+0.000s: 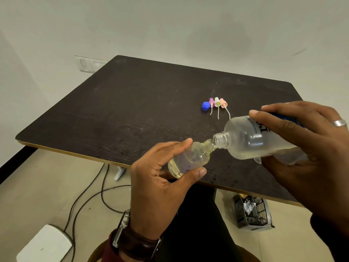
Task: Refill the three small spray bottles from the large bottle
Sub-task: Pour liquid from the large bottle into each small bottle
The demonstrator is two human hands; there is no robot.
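Observation:
My left hand grips a small clear spray bottle without its top, tilted with its neck up to the right and partly filled with pale yellowish liquid. My right hand holds the large clear bottle tipped almost flat, its open mouth touching the small bottle's neck above the table's near edge. A blue cap and three spray tops, purple, white and pink, lie in a row on the dark table. Another clear piece peeks out under my right hand.
The dark wooden table stands against a white wall with a socket plate. Cables and a white box lie on the floor at left. A dark mesh basket with crumpled paper sits on the floor at right.

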